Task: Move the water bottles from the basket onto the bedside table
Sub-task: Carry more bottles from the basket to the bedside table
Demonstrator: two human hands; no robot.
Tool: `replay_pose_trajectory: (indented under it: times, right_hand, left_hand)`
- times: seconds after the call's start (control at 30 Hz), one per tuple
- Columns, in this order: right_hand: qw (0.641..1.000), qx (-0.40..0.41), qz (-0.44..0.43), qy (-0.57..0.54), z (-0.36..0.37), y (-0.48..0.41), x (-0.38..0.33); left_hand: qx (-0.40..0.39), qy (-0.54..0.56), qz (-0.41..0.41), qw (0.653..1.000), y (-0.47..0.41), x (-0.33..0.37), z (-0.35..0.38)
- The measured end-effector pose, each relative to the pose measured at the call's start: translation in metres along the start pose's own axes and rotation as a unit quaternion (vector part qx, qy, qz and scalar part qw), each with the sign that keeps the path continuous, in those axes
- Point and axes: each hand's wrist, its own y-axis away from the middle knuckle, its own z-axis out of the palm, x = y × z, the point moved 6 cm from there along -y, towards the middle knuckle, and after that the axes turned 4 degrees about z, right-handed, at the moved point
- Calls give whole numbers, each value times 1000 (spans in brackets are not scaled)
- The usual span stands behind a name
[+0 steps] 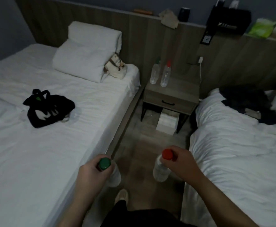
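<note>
- Both bottles hang by their necks: the left hand [91,173] pinches the green-capped bottle [112,174], the right hand [180,163] the red-capped bottle [161,169], well short of the bedside table [181,89]. Either could slip.
- The two bottles [160,73] standing on the table's left side could be knocked over.
- Count: four bottles, two held; the black bag [49,108] on the bed left of the table may hide more.

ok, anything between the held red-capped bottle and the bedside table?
Head view: only bare floor between the red-capped clear plastic bottle in the right hand and the grey wooden bedside table.
</note>
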Motion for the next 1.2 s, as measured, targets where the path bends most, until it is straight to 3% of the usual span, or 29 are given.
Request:
replay_pose_trajectory:
  times: [0.37, 0.83, 1.2]
  right_hand:
    - [992, 76, 93, -36, 10, -93, -11]
    - [973, 69, 203, -80, -10, -171, 52]
    - [990, 27, 127, -57, -96, -320, 91]
  left_hand:
    - [-116, -67, 122, 983, -152, 15, 7]
    - [-184, -67, 72, 978, -248, 37, 85]
    - [-108, -52, 77, 990, -355, 108, 172]
